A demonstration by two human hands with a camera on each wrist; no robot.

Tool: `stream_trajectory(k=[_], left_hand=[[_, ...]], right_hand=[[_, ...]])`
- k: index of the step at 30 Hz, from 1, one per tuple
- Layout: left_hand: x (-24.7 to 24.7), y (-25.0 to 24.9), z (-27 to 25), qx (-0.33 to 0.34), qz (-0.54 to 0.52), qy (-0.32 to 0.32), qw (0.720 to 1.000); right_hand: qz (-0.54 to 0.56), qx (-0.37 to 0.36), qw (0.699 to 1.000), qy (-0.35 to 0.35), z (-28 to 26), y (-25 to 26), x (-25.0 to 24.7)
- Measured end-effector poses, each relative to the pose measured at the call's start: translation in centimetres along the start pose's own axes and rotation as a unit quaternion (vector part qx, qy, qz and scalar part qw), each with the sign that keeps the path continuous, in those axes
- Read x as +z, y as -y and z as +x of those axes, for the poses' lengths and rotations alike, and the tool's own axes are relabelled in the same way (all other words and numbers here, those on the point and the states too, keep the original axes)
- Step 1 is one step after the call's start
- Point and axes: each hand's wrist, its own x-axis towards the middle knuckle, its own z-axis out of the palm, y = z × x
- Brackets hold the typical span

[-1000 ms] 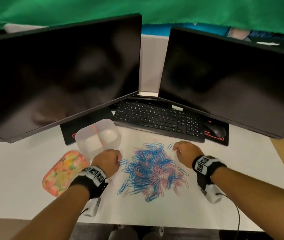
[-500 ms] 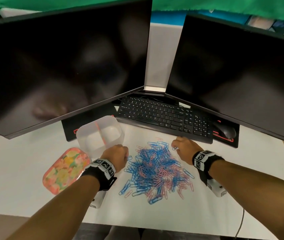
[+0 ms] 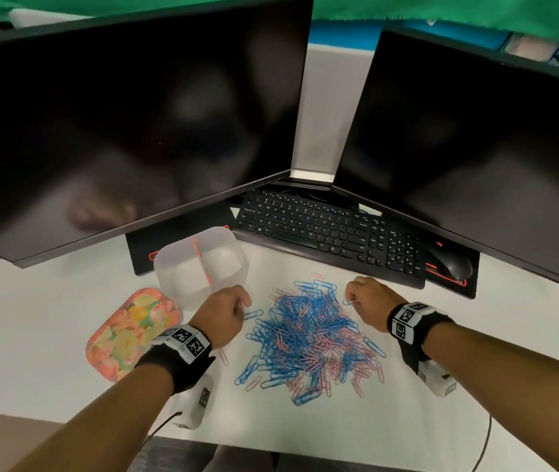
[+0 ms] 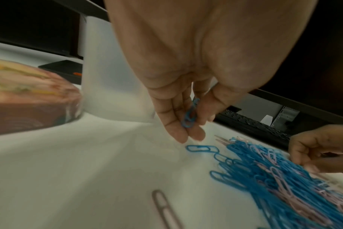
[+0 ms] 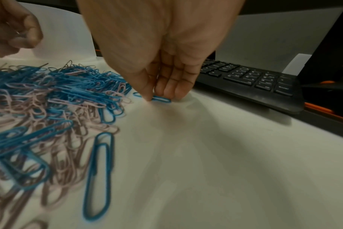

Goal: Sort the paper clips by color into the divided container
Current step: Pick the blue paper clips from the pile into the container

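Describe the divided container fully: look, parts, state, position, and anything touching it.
The divided container is a squarish tub of frosted translucent plastic with rounded corners. A pink-red divider splits it into two compartments, and both look empty. It stands upright and uncovered on the white desk, beyond the left hand, left of the paper clip pile. Its far edge sits near a black and red mat. A floral lid lies beside it; whether they touch is unclear.
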Motion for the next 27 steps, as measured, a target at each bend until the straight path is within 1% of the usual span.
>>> stream_trajectory(k=[3,6,8,11,13,15,18,21,23,25,26,27], left_hand=[[0.4,0.2,-0.3,-0.019,-0.003,0.000,1.000],[1.0,0.5,-0.6,-0.014,0.072,0.027,0.997],[1.4,0.9,-0.6,-0.005,0.124,0.034,0.992],[1.6,1.2,-0.4,0.010,0.141,0.018,0.990],[1.6,1.2,-0.4,0.010,0.138,0.013,0.990],[1.5,1.0,-0.3,0.004,0.130,0.017,0.991],[1.1,0.8,-0.3,-0.009,0.084,0.023,0.996],[0.7,0.1,-0.6,-0.008,0.011,0.006,1.000],[0.3,-0.6,-0.8,-0.035,-0.053,0.012,0.998],[0.1,-0.9,-0.7,-0.081,-0.134,0.036,0.987],[-0.1,-0.9,-0.7,-0.109,-0.195,0.047,0.974],[-0.1,-1.0,-0.7,-0.137,-0.264,0.057,0.953]], right_hand=[[0.034,0.032,0.999,0.011,0.1,0.4,-0.1],[0.040,0.058,0.997,0.038,0.1,0.9,-0.1],[0.042,0.058,0.997,0.041,0.0,1.1,0.0],[0.077,0.052,0.996,0.014,0.3,1.4,-0.4],[0.103,0.041,0.994,-0.024,0.8,2.0,-1.0],[0.110,0.037,0.992,-0.046,1.5,2.8,-1.7],[0.099,0.039,0.993,-0.043,2.7,3.8,-2.0],[0.080,0.047,0.995,-0.024,3.8,4.4,-1.8],[0.063,0.048,0.997,-0.024,4.2,4.6,-1.6],[0.054,0.047,0.997,-0.023,4.4,4.6,-1.4],[0.051,0.049,0.997,-0.023,4.5,4.5,-1.4],[0.050,0.054,0.997,-0.018,4.6,4.5,-1.4]])
